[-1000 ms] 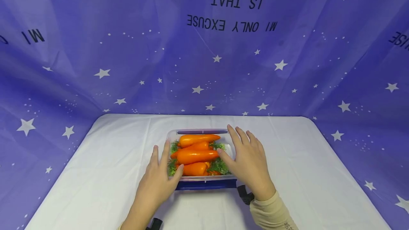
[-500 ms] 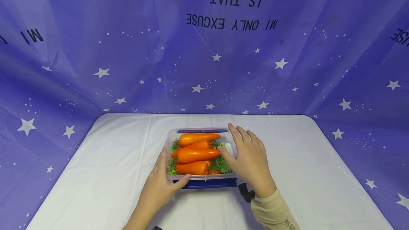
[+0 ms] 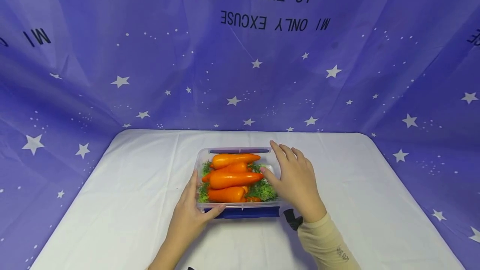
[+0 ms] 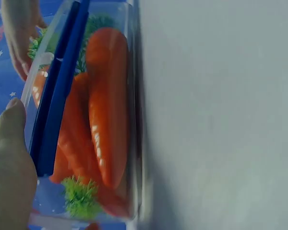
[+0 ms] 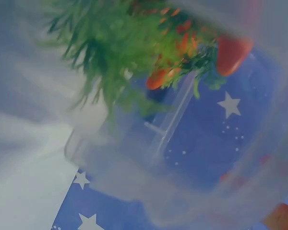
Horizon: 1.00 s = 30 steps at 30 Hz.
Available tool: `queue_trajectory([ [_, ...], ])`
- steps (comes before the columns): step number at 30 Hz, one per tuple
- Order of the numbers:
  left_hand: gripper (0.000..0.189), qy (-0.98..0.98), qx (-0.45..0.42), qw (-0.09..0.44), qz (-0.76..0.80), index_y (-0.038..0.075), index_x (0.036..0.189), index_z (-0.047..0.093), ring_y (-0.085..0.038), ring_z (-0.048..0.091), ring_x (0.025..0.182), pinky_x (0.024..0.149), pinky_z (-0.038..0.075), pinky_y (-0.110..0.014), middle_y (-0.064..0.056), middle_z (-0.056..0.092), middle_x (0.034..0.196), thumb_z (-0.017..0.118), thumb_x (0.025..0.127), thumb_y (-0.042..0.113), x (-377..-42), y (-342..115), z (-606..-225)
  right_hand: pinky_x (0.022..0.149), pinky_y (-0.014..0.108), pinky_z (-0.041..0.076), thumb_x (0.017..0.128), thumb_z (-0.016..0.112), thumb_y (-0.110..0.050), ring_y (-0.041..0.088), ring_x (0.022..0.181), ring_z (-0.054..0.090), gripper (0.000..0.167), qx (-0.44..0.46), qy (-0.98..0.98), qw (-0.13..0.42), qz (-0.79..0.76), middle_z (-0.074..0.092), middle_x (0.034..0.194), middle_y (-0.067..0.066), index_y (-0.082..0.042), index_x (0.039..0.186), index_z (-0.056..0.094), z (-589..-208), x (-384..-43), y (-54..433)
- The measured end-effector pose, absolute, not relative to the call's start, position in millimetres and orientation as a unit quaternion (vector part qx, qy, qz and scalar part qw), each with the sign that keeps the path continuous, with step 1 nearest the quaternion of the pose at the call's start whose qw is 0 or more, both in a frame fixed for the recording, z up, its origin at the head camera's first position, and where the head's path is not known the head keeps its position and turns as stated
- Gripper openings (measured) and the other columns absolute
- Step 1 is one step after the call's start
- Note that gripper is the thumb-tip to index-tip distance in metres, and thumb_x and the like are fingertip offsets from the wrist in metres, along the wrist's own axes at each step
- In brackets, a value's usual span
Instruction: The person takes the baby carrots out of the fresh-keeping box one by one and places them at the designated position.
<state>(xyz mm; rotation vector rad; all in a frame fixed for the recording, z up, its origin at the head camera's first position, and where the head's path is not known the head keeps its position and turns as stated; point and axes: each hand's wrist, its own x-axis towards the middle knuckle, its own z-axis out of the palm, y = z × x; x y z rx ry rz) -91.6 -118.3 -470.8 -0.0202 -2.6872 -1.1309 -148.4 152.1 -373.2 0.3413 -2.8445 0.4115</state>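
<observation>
A clear plastic food container [image 3: 258,205] with a blue latch [image 3: 243,213] along its front holds several shiny orange carrots [image 3: 236,180] with feathery green tops [image 3: 265,191]. My left hand [image 3: 187,218] grips its front-left corner, fingers along the left wall and thumb across the front rim. In the left wrist view, that thumb [image 4: 12,143] lies beside the blue latch [image 4: 57,96]. My right hand [image 3: 298,180] lies at the right side, fingers fairly straight past the back-right corner and thumb over the rim above a carrot tip. The right wrist view looks through blurred clear plastic at greens [image 5: 115,52].
The container stands on a white-covered table [image 3: 150,157] with rounded back corners. A purple-blue curtain [image 3: 210,74] with white stars and black lettering rises behind and on both sides. A black strap piece [image 3: 292,220] shows under my right wrist.
My left hand has moved in from above the left edge onto the container's corner, its thumb dropping to the front rim. My right hand stays nearly where it was. The head view tilts slightly.
</observation>
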Motion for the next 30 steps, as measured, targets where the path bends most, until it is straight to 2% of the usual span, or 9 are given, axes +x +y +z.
queue_trajectory([
  [3, 0.121, -0.903, -0.015, 0.132, -0.408, 0.018, 0.161, 0.013, -0.039, 0.044, 0.139, 0.108, 0.042, -0.059, -0.019, 0.035, 0.158, 0.082, 0.071, 0.060, -92, -119, -475, 0.108, 0.065, 0.035, 0.091, 0.063, -0.055, 0.044, 0.137, 0.041, 0.075, 0.146, -0.972, 0.116, 0.146, 0.050, 0.149, 0.010, -0.026, 0.155, 0.036, -374, -154, 154],
  [7, 0.120, -0.889, -0.020, 0.151, -0.432, 0.013, 0.160, 0.018, -0.040, 0.035, 0.145, 0.112, 0.037, -0.059, -0.021, 0.029, 0.160, 0.086, 0.070, 0.054, -93, -119, -480, 0.109, 0.063, 0.034, 0.091, 0.066, -0.052, 0.039, 0.139, 0.040, 0.072, 0.206, -0.962, 0.098, 0.151, 0.051, 0.148, 0.005, -0.029, 0.154, 0.037, -374, -162, 156],
  [13, 0.119, -0.879, -0.027, 0.162, -0.447, 0.015, 0.160, 0.020, -0.040, 0.037, 0.144, 0.111, 0.038, -0.059, -0.020, 0.031, 0.160, 0.088, 0.069, 0.048, -94, -119, -483, 0.112, 0.058, 0.036, 0.092, 0.067, -0.046, 0.029, 0.138, 0.044, 0.068, 0.282, -0.940, 0.035, 0.188, 0.048, 0.149, 0.000, -0.032, 0.152, 0.039, -377, -174, 152],
  [20, 0.119, -0.874, -0.029, 0.160, -0.457, 0.014, 0.159, 0.021, -0.037, 0.037, 0.144, 0.113, 0.036, -0.057, -0.017, 0.031, 0.160, 0.089, 0.068, 0.046, -94, -119, -484, 0.114, 0.054, 0.035, 0.093, 0.068, -0.039, 0.028, 0.136, 0.045, 0.062, 0.341, -0.916, -0.005, 0.212, 0.053, 0.145, 0.000, -0.028, 0.149, 0.045, -380, -184, 142],
  [26, 0.120, -0.873, -0.031, 0.164, -0.457, 0.016, 0.160, 0.021, -0.037, 0.039, 0.143, 0.113, 0.037, -0.057, -0.017, 0.032, 0.160, 0.090, 0.067, 0.046, -94, -120, -483, 0.105, 0.049, 0.044, 0.094, 0.068, -0.037, 0.023, 0.122, 0.054, 0.058, 0.373, -0.904, -0.040, 0.206, 0.058, 0.135, 0.001, -0.025, 0.147, 0.048, -381, -189, 136],
  [30, 0.120, -0.874, -0.032, 0.162, -0.457, 0.016, 0.160, 0.020, -0.038, 0.040, 0.142, 0.113, 0.037, -0.057, -0.018, 0.033, 0.159, 0.090, 0.067, 0.047, -94, -120, -483, 0.102, 0.049, 0.045, 0.093, 0.068, -0.039, 0.020, 0.117, 0.055, 0.059, 0.377, -0.906, -0.044, 0.185, 0.059, 0.132, 0.000, -0.028, 0.147, 0.047, -384, -191, 134],
])
